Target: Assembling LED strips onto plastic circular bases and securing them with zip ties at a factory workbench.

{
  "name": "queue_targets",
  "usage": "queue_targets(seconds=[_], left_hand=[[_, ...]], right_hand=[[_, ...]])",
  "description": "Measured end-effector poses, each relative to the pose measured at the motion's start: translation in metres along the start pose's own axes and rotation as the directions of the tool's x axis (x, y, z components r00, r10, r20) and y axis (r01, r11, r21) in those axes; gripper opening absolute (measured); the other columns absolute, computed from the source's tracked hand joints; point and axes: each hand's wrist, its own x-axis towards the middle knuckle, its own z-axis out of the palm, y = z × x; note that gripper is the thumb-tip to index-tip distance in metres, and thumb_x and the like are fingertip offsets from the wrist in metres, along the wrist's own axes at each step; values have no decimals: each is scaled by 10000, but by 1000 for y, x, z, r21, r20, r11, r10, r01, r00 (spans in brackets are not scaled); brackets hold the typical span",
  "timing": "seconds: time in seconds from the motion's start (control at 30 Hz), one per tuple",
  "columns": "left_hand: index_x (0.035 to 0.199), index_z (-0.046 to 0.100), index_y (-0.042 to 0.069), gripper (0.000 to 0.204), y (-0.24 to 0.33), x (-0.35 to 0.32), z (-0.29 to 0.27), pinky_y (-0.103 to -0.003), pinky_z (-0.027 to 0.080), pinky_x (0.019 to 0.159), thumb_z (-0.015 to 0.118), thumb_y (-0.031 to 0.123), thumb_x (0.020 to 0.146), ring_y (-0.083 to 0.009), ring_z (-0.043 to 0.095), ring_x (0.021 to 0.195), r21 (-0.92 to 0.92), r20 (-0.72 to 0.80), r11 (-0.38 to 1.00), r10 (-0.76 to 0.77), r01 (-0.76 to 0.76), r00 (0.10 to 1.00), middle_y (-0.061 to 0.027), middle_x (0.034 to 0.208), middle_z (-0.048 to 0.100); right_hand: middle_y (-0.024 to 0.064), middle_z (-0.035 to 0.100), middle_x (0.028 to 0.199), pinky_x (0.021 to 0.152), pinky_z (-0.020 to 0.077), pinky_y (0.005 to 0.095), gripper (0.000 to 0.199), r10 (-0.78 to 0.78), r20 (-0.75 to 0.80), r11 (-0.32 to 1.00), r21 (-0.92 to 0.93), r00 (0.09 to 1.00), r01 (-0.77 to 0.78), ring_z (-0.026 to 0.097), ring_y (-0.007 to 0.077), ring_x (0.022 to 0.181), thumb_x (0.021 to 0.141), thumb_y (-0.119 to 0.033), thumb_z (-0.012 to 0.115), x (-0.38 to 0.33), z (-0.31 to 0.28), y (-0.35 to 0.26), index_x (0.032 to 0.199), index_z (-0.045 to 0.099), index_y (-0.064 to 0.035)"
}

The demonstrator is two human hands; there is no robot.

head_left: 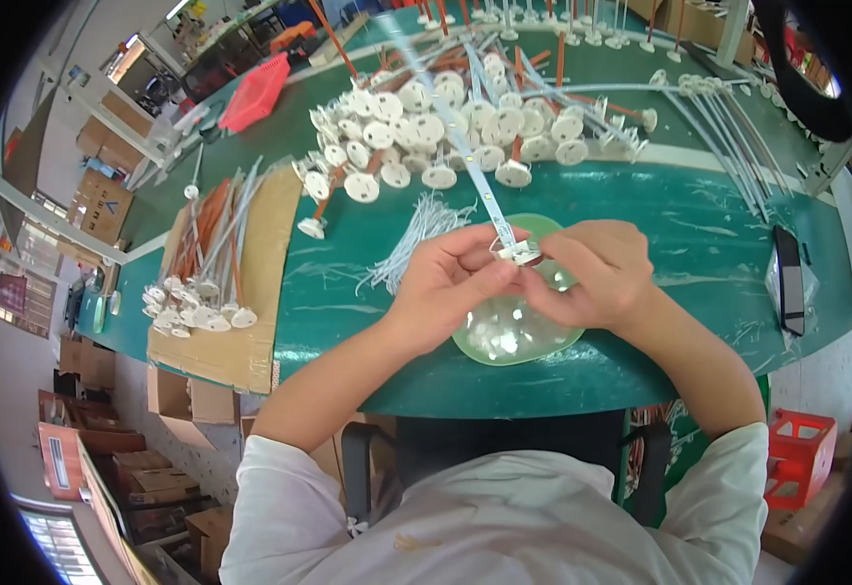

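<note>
A slim, flat LED strip point(478, 177) stands out over the green table point(679, 331), its near end between the person's two hands and the rest slanting away to the far left, above a pile of rods. It is pale, whitish to bluish grey, with small yellowish squares set in a row along its face; the far end looks paler and blurred. At the near end sits a small white end piece point(523, 254), with what looks like a thin white loop on its left; finer detail is too small to tell.

The left hand point(453, 283) pinches this end narrowly, thumb near and fingers curled on the far side. The right hand point(601, 271) has its thumb and forefinger drawn close together at the end piece's right side; whether they grip it or only touch it, I cannot tell.

Below the hands is a translucent green bowl point(479, 349) with small white pieces in it. White wires point(416, 244) lie in a bundle to its left, on the far side.
</note>
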Motion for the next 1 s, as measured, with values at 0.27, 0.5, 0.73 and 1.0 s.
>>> queue_targets(seconds=[0.27,0.5,0.73,1.0], left_hand=[[1243,558,-65,425,15,-5,-4,-353,538,922,692,130,889,-238,669,1051,160,22,987,-7,3,1000,-182,1158,666],[1216,568,-84,481,6,-12,0,-341,569,858,728,218,877,-223,686,981,20,42,999,-27,26,999,-168,1089,678],[1226,581,-49,395,6,-11,1,-369,577,868,709,-1,855,-243,689,980,16,85,999,28,-30,996,-185,1108,677],[1092,644,-41,294,4,1,-6,-306,542,841,731,-47,811,-133,664,917,418,-220,876,355,-241,909,-93,1015,703]], right_hand=[[36,633,654,487,483,274,208,18,-12,1000,15,1000,-18,624,194,537,624,-94,748,0,3,-12,807,660,-50],[80,646,665,462,469,284,173,49,142,962,259,989,-85,617,211,523,673,-32,765,-3,-14,-6,817,668,-32],[92,647,671,478,475,296,186,48,182,957,272,982,-97,626,220,532,693,-33,770,-1,-20,-11,853,676,-20],[114,672,847,667,526,375,356,177,500,936,182,848,-303,648,291,785,729,-171,795,-7,-16,1,1024,673,-15]])
